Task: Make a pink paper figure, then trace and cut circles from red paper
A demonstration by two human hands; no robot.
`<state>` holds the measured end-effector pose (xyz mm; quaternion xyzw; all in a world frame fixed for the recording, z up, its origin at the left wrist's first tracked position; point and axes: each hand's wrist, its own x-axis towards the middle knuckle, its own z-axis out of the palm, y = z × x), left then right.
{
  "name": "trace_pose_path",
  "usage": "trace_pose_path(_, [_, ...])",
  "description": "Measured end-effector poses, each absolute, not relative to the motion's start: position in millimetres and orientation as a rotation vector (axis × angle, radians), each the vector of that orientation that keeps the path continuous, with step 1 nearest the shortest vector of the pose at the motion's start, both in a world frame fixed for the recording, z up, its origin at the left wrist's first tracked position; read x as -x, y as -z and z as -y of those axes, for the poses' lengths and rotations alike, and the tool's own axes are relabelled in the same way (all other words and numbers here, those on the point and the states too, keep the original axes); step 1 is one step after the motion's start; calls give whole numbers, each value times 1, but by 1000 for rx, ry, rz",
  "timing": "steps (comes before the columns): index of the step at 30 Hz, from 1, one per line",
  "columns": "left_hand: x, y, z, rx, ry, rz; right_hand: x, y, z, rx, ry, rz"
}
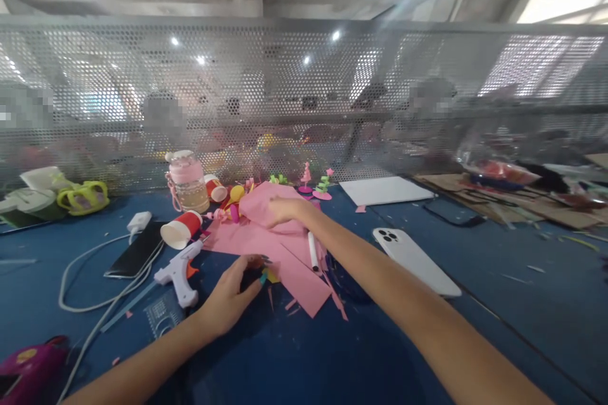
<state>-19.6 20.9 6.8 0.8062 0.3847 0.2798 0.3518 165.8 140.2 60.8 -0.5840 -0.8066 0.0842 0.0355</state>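
My left hand (232, 297) is low over the table, thumb and fingers curled together around a small yellow paper piece (272, 275). My right hand (285, 212) reaches far forward and grips a raised pink paper sheet (259, 205); its fingertips are partly hidden by the paper. Beneath lies a larger pink sheet (266, 247), with a cut strip (308, 294) stretching towards me. A white marker (313, 252) rests beside my right forearm. Left of the paper lies a white glue gun (180, 272) with an orange trigger.
Red-and-white paper cups (183, 230) and a pink bottle (186, 180) stand behind the glue gun. Small paper trees (323, 185) stand at the back. A black phone (135, 250) with cables lies left, a white phone (415, 262) right. A perforated metal screen (285, 95) closes off the back.
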Motion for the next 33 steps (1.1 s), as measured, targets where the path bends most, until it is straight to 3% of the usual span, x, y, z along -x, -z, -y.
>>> trace_pose_path(14, [18,-8,-19,-2204,-699,-975,-157,-36,-121,1876,-230,2331])
trace_pose_path(33, [17,-7,-17,-2264,-650,-1016,-200,-56,-131,1647,-164,1964])
